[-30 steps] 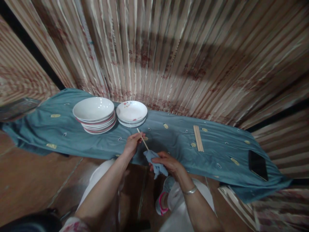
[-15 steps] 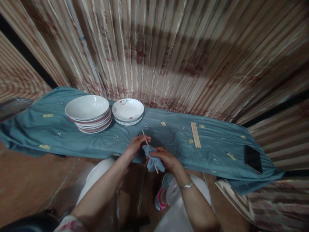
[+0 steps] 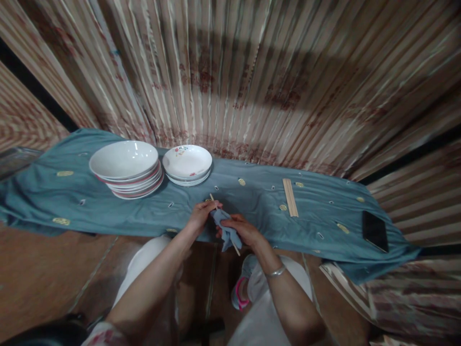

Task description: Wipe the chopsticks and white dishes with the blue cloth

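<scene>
Between my hands a single wooden chopstick [image 3: 236, 249] slants over the near edge of the cloth-covered table. My left hand [image 3: 202, 214] is closed on its upper part, with the tip poking out above the fingers. A crumpled blue cloth [image 3: 230, 234] is wrapped around the stick's middle and lower part. My right hand [image 3: 242, 228] is closed on that cloth, thumb on top. The lower end of the chopstick comes out below the cloth. Farther right, several chopsticks [image 3: 290, 197] lie side by side on the tablecloth.
A stack of large white bowls [image 3: 124, 161] stands at the left of the teal tablecloth [image 3: 252, 206]. Beside it is a stack of smaller flowered plates [image 3: 188, 163]. A black phone [image 3: 375, 230] lies near the right end. Pleated curtains [image 3: 230, 72] hang behind the table.
My hands have come closer together on the chopstick, and the blue cloth has shifted up along it towards my left hand. The view has moved slightly; the bowls, plates and other chopsticks stay put.
</scene>
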A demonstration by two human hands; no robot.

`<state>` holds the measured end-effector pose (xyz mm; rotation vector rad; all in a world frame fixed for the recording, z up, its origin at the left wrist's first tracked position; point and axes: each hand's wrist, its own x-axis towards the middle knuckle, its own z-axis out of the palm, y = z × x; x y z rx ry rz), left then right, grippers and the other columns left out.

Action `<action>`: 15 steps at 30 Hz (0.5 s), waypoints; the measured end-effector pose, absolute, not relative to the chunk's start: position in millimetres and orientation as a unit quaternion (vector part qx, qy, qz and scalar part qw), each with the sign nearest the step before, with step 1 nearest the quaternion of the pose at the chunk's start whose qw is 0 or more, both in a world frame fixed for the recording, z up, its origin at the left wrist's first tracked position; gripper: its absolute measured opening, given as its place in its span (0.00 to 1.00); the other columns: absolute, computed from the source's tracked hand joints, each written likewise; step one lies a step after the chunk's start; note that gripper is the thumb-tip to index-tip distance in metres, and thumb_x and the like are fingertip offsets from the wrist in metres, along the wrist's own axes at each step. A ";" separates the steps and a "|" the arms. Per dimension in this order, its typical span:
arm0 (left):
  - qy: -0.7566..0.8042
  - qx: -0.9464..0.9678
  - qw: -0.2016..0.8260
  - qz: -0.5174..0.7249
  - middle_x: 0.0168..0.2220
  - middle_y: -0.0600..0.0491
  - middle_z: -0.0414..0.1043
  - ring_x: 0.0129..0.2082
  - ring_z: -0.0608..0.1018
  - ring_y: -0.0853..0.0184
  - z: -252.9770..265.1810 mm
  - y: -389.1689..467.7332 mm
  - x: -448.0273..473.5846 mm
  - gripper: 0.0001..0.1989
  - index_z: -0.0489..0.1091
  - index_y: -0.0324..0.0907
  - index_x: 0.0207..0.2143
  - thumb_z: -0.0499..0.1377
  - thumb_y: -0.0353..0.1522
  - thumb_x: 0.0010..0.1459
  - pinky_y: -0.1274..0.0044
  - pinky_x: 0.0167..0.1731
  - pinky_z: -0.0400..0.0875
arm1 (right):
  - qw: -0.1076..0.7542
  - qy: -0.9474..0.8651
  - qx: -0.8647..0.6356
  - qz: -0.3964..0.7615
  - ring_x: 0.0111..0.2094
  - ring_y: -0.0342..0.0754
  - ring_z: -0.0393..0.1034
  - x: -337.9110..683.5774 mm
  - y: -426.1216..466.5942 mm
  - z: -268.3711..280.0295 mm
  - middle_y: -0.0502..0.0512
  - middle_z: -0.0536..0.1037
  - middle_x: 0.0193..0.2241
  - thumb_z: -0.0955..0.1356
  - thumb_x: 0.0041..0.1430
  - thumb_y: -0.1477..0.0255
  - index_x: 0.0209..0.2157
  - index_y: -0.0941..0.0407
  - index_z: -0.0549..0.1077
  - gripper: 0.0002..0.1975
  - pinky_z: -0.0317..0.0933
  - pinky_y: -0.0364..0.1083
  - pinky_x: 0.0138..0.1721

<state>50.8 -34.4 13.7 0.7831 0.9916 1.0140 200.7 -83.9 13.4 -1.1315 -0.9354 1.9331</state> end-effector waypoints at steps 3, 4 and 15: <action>0.459 0.321 0.673 0.484 0.22 0.49 0.76 0.22 0.73 0.70 13.2 -28.3 47.7 0.18 0.77 0.38 0.20 0.73 0.42 0.29 0.78 0.24 0.65 | 0.324 -0.377 -0.439 0.748 0.21 0.45 0.72 203.2 -86.9 13.1 0.54 0.79 0.22 0.75 0.39 0.56 0.30 0.61 0.76 0.23 0.65 0.42 0.23; 0.464 0.314 0.668 0.490 0.22 0.49 0.76 0.23 0.74 0.69 12.5 -26.4 46.5 0.18 0.77 0.38 0.20 0.73 0.42 0.29 0.78 0.25 0.66 | 0.316 -0.381 -0.439 0.749 0.20 0.44 0.72 204.3 -87.9 12.8 0.54 0.79 0.22 0.75 0.40 0.56 0.30 0.61 0.76 0.23 0.64 0.41 0.22; 0.463 0.277 0.652 0.533 0.22 0.50 0.76 0.24 0.75 0.70 16.6 -21.9 35.4 0.15 0.75 0.38 0.20 0.73 0.39 0.32 0.79 0.27 0.67 | 0.264 -0.392 -0.431 0.769 0.21 0.43 0.72 216.1 -98.2 12.3 0.53 0.79 0.22 0.76 0.42 0.58 0.30 0.62 0.76 0.22 0.63 0.40 0.24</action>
